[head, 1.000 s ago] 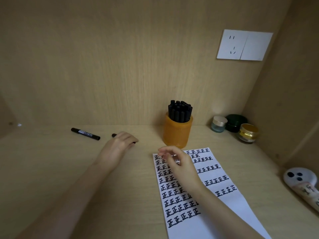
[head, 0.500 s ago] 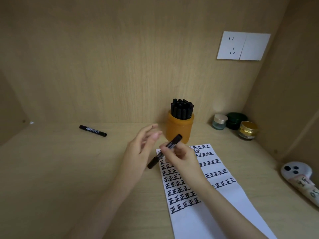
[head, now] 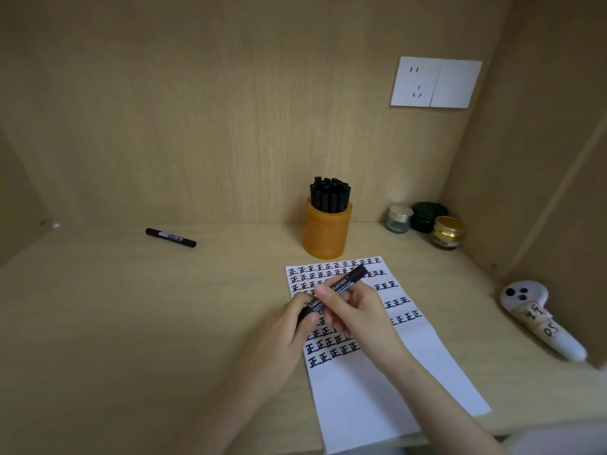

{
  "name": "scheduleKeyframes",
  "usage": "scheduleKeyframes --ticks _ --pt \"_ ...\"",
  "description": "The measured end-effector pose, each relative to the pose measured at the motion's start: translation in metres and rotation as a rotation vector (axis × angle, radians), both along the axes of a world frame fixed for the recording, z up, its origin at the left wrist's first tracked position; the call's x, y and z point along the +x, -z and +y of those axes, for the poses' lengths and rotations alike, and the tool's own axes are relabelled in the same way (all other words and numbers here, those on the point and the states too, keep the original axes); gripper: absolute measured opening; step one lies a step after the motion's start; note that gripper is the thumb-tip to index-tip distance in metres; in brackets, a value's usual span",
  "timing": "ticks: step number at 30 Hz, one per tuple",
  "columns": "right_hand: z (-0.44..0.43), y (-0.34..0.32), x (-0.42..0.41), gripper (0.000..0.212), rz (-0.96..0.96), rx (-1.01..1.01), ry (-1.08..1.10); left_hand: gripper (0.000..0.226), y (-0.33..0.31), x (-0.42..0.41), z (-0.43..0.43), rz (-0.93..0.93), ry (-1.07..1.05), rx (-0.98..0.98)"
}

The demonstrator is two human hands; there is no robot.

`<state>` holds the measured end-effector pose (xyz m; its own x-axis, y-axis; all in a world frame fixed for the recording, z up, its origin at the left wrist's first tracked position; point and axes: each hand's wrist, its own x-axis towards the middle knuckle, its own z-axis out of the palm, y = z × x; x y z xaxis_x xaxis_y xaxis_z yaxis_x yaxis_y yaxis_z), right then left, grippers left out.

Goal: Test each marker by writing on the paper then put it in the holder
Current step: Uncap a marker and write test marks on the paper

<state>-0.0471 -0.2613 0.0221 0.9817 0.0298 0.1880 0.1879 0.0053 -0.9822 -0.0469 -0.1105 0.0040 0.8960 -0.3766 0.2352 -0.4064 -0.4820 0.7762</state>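
1. The table (head: pixel 131 323) (pale wood, walled in on three sides) carries everything.
2. The paper (head: pixel 377 389) lies flat at the near right, with its long side running away from the person. Its far half is filled with rows of black test marks and its near half is blank, so there is room for more.
3. The left hand (head: pixel 282 330) and right hand (head: pixel 358 310) meet over the written part. Each grip is closed on the same marker: the left wraps the near end, and the right pinches the barrel between thumb and fingers.
4. The holder (head: pixel 325 234) stands upright just beyond the paper's far edge. It is packed with black pens (head: pixel 330 195), so I judge most of the task done.
5. The marker (head: pixel 351 279) is held above the paper. Its long axis slants from near-left to far-right, and its free end points away from the person and to the right. The left hand hides the near end, so I cannot tell whether a cap has come off. This marker is neither tested nor stowed yet.
6. The spare marker (head: pixel 170 238) lies flat, well apart at the far left, with its long axis roughly left to right. It looks like the only other one left.
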Motion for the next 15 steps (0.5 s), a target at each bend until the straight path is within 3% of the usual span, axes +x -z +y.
scheduleKeyframes --ticks 7,10,15 --pt "-0.006 0.003 -0.02 0.031 0.032 -0.008 -0.03 0.021 0.001 -0.016 -0.009 0.037 0.035 -0.106" --pt "-0.008 0.004 -0.026 0.026 0.015 -0.01 -0.048 0.032 0.003 -0.019 -0.009 0.107 0.081 -0.169" --pt "-0.01 0.006 -0.031 0.023 0.027 0.058 0.045 0.027 0.001 -0.024 -0.009 0.115 0.073 -0.16"
